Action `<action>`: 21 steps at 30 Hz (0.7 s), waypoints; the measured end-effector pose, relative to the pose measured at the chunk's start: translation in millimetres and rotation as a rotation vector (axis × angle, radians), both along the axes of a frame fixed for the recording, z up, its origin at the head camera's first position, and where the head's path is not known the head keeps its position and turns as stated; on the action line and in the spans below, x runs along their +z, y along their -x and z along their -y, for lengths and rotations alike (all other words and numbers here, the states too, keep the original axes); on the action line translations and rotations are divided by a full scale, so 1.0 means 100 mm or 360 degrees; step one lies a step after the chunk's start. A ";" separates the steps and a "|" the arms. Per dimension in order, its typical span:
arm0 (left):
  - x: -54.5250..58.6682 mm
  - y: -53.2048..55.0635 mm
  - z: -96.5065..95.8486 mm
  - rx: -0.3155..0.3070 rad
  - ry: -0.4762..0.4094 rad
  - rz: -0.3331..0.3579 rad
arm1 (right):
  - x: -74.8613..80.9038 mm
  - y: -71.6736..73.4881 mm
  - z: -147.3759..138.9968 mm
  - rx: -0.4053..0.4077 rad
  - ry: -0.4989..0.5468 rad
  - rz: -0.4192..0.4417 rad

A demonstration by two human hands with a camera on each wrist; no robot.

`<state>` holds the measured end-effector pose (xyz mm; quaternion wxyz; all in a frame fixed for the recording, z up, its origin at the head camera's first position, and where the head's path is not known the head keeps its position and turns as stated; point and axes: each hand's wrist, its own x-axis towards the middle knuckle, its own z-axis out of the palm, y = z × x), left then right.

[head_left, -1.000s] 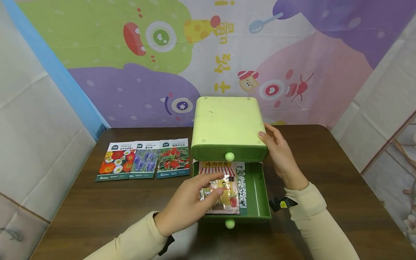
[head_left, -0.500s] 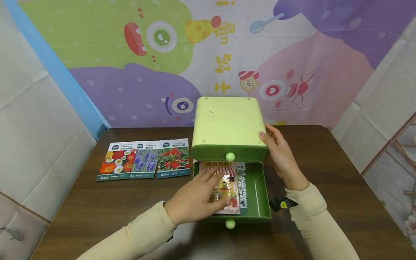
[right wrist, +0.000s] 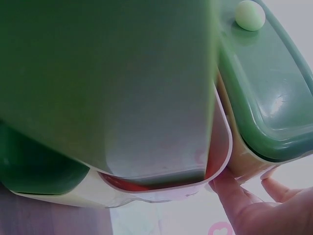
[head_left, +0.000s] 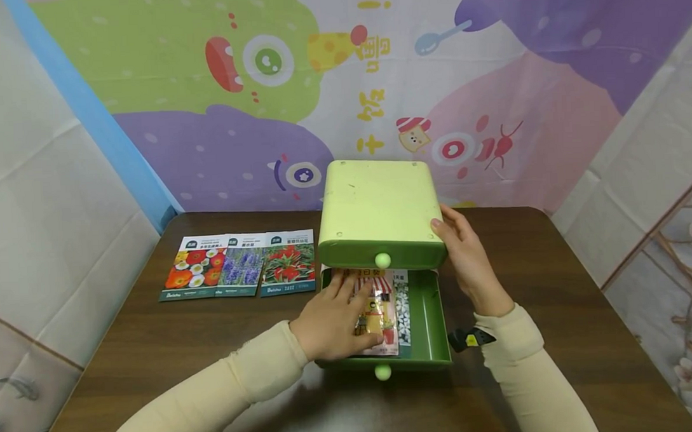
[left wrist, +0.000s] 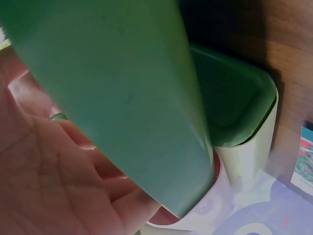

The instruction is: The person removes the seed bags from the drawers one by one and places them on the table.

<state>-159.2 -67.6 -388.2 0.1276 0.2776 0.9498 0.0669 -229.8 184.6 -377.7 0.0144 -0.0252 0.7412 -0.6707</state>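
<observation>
A small drawer cabinet [head_left: 380, 199] with a pale green top stands towards the table's back. Below its shut top drawer [head_left: 347, 255], a green drawer [head_left: 426, 321] is pulled out. Inside lie a pink packet with a striped awning [head_left: 388, 310] and a white-flower seed packet [head_left: 403, 312] partly under it. My left hand [head_left: 329, 324] lies over the pink packet's left part, fingers spread and pointing inward. Against the cabinet's right side rests my right hand [head_left: 467, 256], thumb near the top edge. In the left wrist view, the drawer's outer wall [left wrist: 112, 98] hides much.
Three flower seed packets lie on the table left of the cabinet: orange poppies [head_left: 193, 269], purple lavender [head_left: 241, 267] and red flowers [head_left: 288, 262]. A lower drawer [left wrist: 232, 95] is shut. A cartoon-printed cloth [head_left: 251, 136] hangs behind the brown table [head_left: 213, 341].
My left hand has moved from above the drawer down onto the pink packet, its fingers now straighter and further in. The right hand and the cabinet stay put.
</observation>
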 end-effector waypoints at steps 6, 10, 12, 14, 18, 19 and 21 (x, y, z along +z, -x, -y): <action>-0.02 0.03 -0.04 -0.0013 0.0122 -0.0052 | -0.02 0.01 -0.01 0.0011 0.0001 -0.0011; -0.05 0.05 -0.06 -0.0046 0.0191 -0.0074 | -0.02 0.00 -0.02 0.0010 -0.0001 -0.0008; -0.06 0.05 -0.07 -0.0067 0.0221 -0.0090 | -0.01 -0.01 -0.02 0.0012 -0.0003 -0.0006; -0.07 0.06 -0.08 -0.0082 0.0240 -0.0103 | -0.01 -0.01 -0.01 0.0012 -0.0002 -0.0003; -0.08 0.08 -0.11 -0.0087 0.0237 -0.0097 | -0.01 -0.01 -0.01 0.0018 0.0000 -0.0005; -0.09 0.08 -0.11 -0.0084 0.0229 -0.0088 | -0.01 0.00 -0.01 0.0017 0.0003 -0.0004; -0.09 0.08 -0.12 -0.0082 0.0213 -0.0067 | -0.01 0.00 -0.01 0.0020 0.0001 -0.0008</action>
